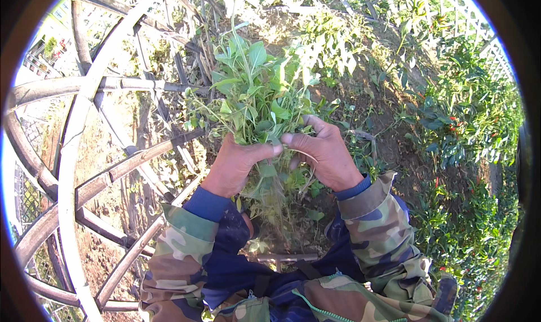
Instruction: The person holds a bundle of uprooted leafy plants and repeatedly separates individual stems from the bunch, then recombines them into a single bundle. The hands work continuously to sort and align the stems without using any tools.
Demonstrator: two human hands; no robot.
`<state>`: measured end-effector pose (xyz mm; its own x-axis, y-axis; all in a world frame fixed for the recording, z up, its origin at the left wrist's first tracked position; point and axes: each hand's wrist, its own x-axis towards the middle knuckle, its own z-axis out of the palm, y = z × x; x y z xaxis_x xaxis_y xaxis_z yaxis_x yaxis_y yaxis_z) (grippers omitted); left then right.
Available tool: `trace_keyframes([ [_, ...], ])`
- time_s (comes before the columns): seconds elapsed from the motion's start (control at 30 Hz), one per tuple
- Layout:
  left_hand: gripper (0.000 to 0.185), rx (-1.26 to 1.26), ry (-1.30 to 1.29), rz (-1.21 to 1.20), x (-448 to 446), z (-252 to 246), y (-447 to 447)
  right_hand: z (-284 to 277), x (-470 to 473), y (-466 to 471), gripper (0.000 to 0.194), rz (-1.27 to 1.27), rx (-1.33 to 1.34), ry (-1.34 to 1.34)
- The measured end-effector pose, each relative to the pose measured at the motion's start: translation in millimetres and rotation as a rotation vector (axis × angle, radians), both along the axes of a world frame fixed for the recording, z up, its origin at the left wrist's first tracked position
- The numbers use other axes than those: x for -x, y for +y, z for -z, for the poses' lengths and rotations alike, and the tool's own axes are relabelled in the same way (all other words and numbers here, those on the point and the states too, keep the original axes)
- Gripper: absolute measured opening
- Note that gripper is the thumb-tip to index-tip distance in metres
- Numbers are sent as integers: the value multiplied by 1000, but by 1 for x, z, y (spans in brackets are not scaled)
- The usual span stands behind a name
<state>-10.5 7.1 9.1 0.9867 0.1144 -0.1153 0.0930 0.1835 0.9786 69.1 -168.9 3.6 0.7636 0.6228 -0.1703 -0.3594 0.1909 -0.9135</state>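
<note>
Both hands are together at the middle of the head view, around a leafy bunch of green plants (258,89). My left hand (236,163) grips the stems from the left, thumb laid across them. My right hand (323,148) is at the bunch's right side, its thumb and fingers pinching stems, the thumb tip close to my left thumb. A thin pale stem (306,153) curves over the right fingers. Roots or thin stems hang below the hands, partly blurred. The fingers behind the leaves are hidden.
A lattice fence of bent wooden slats (97,186) stands close on the left. Pepper plants with red fruit (456,127) grow on the right. More leafy plants (334,43) grow from the soil ahead. Below, between my legs, is a small bar (287,257).
</note>
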Motion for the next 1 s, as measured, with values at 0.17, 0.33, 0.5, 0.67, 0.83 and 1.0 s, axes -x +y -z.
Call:
trace_keyframes([
  [0.17, 46, 119, 160, -88, -1, 5, -3, -4, 4, 2, 32, 14, -27, -1],
  [0.33, 38, 61, 69, -67, -1, 0, -3, -6, -2, -2, 34, -49, -5, 12],
  [0.5, 31, 100, 86, -114, -4, -3, 1, -4, -6, -4, 35, -58, -68, 70],
  [0.67, 31, 175, 76, -139, -4, -4, 1, -4, -7, -7, 32, -31, -25, 63],
  [0.83, 32, 205, 49, -185, -4, -4, 1, -5, -10, -7, 25, 2, 14, 43],
  [1.0, 35, 195, 126, -130, -4, -1, 6, -4, -5, -3, 23, -23, 28, 35],
])
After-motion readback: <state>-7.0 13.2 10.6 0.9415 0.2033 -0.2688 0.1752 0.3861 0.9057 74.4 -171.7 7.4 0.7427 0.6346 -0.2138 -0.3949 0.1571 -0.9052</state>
